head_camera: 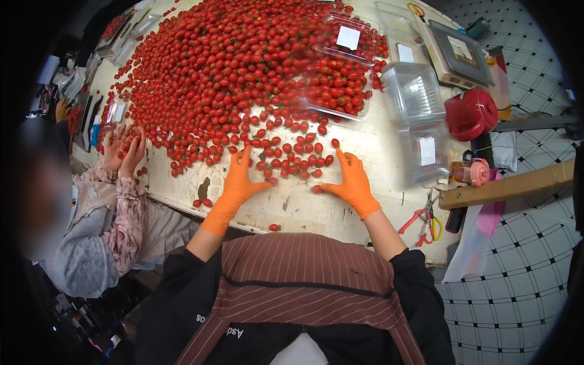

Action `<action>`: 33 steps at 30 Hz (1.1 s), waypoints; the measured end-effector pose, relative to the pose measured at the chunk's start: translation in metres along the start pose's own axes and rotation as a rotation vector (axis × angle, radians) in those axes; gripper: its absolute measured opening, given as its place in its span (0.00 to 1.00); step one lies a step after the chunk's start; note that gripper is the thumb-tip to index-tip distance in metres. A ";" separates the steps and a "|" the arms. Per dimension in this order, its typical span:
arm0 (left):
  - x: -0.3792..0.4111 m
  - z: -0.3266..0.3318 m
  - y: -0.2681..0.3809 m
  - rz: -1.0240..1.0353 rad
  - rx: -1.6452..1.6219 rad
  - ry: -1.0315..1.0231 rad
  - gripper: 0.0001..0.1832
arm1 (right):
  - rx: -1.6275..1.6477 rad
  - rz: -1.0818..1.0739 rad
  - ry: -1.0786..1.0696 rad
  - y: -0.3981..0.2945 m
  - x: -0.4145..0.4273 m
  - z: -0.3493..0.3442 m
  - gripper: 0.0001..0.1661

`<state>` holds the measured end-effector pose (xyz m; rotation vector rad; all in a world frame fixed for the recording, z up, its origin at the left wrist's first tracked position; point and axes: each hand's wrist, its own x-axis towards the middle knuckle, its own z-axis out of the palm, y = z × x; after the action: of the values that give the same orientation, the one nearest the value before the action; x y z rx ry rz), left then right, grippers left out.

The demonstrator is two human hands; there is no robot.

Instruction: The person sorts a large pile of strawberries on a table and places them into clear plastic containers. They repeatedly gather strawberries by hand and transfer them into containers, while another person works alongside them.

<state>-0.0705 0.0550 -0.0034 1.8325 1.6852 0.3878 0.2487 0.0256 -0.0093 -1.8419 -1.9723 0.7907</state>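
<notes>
Both my hands wear orange gloves and rest on the white table (301, 219). My left hand (241, 178) has its thumb and fingers spread, its fingertips among loose cherry tomatoes (290, 157) and its thumb by one of them. Opposite it, my right hand (350, 179) is likewise spread; its index finger touches a tomato (335, 143) and its thumb another (317, 189). Between the hands lie several loose tomatoes. Beyond them rises a large heap of cherry tomatoes (214, 59). A clear plastic clamshell box (358, 114) filled with tomatoes stands at the heap's right side, its lid raised and bearing a label.
Empty clear clamshells (413, 93) stand at the right, near a weighing scale (461, 50), a red kettle (470, 114) and a pink-lidded bottle (479, 172). Red-handled pruning snips (413, 220) lie nearer. At left, a co-worker's hands (124, 148) hold tomatoes. A cardboard strip (506, 185) juts from the right edge.
</notes>
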 end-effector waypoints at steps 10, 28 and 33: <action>0.021 0.048 0.044 0.033 -0.056 -0.202 0.63 | 0.112 -0.031 -0.163 -0.051 0.029 0.046 0.60; 0.037 0.040 0.057 -0.118 -0.876 -0.447 0.44 | 0.925 0.099 -0.164 -0.042 0.025 0.030 0.49; 0.079 0.016 0.104 0.055 -0.879 -0.448 0.40 | 0.814 -0.026 0.054 -0.029 0.049 -0.001 0.49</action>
<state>0.0331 0.1274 0.0332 1.1804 0.9253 0.5737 0.2202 0.0741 0.0023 -1.3153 -1.3217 1.2714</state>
